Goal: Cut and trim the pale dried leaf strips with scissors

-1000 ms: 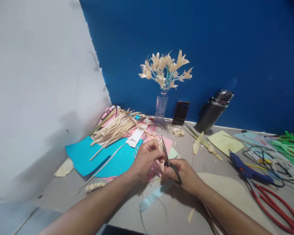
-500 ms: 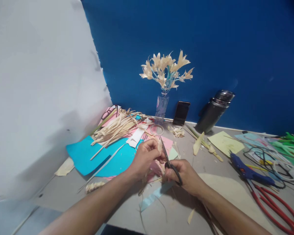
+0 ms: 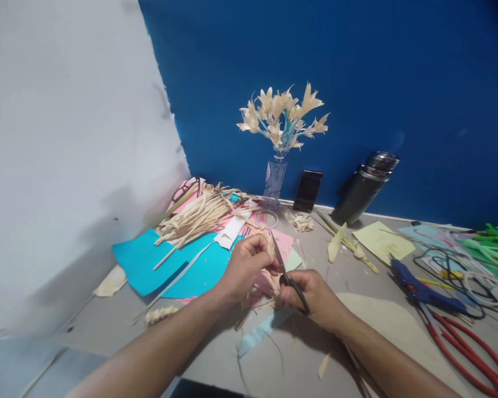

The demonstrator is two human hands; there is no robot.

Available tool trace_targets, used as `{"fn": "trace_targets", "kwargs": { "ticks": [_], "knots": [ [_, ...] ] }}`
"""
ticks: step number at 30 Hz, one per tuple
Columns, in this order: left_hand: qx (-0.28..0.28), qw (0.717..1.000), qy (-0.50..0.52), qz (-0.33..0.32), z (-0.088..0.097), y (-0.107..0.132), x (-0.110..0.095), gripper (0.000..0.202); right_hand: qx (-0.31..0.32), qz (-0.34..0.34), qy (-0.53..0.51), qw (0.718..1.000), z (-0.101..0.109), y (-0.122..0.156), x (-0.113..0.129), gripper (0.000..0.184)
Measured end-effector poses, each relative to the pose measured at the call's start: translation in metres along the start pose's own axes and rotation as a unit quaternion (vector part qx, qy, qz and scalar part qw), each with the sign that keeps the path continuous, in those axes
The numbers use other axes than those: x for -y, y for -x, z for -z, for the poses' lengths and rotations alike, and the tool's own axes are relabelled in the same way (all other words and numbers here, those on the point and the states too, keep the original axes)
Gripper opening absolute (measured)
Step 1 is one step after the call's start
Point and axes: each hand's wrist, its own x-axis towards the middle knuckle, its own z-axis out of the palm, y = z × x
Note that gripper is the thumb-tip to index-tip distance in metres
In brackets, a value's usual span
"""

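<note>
My right hand (image 3: pixel 309 293) is closed round the black handles of a small pair of scissors (image 3: pixel 289 279), whose blades point up and away. Just left of the blades, my left hand (image 3: pixel 251 262) pinches a small pale piece of dried husk (image 3: pixel 270 247), partly hidden by the fingers. The scissors' blades lie close against that piece; whether they touch it I cannot tell. Beneath the hands are pink paper (image 3: pixel 265 283), husk scraps and a light blue strip (image 3: pixel 259 334).
Blue paper (image 3: pixel 203 271) and a husk bundle (image 3: pixel 203 213) lie left. Behind stand a bottle (image 3: pixel 275 179) of husk flowers (image 3: pixel 282 113), a phone (image 3: pixel 307 190) and a leaning flask (image 3: pixel 365 188). To the right are a glue gun (image 3: pixel 425 290), red-handled scissors (image 3: pixel 467 348) and cables.
Both hands, the scissors and the husk piece stay almost in the same place. The whole view has shifted very slightly.
</note>
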Motion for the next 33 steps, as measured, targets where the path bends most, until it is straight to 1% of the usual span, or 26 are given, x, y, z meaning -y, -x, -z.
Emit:
{"fn": "trace_targets", "kwargs": {
  "ticks": [6,11,15,18,23,25,28,29,30,33],
  "knots": [
    [0.01,1.0,0.004,-0.002,0.0,0.0,-0.003,0.008,-0.002,-0.013,-0.01,1.0,0.001,0.0,0.001,0.053],
    [0.003,1.0,-0.014,-0.011,-0.001,0.0,-0.008,0.009,0.001,-0.012,-0.012,1.0,0.0,0.001,0.001,0.056],
    [0.005,1.0,-0.011,-0.011,0.0,0.001,-0.01,0.009,0.002,-0.016,-0.014,1.0,0.001,0.001,0.001,0.057],
    [0.013,1.0,-0.013,-0.015,0.002,0.001,-0.011,0.009,0.007,-0.021,-0.031,0.999,0.004,0.001,0.001,0.056],
    [0.025,0.999,-0.035,-0.017,0.002,0.0,-0.01,0.01,0.003,0.011,-0.021,1.0,0.01,0.003,0.006,0.047],
    [0.035,0.999,-0.032,-0.001,0.002,0.001,-0.009,0.01,-0.042,0.011,-0.036,0.998,0.012,0.003,0.01,0.039],
    [0.061,0.996,-0.014,0.063,0.001,0.003,-0.006,0.012,-0.167,-0.003,-0.049,0.985,0.016,0.003,0.017,0.031],
    [0.069,0.994,-0.012,0.089,0.001,0.004,-0.005,0.012,-0.192,-0.01,-0.046,0.98,0.018,0.002,0.019,0.028],
    [0.076,0.991,-0.014,0.111,0.001,0.005,-0.004,0.013,-0.208,-0.012,-0.047,0.977,0.019,0.002,0.02,0.026],
    [0.095,0.984,-0.045,0.144,0.0,0.006,-0.001,0.011,-0.211,-0.024,-0.044,0.976,0.022,0.001,0.023,0.023]
  ]
}}
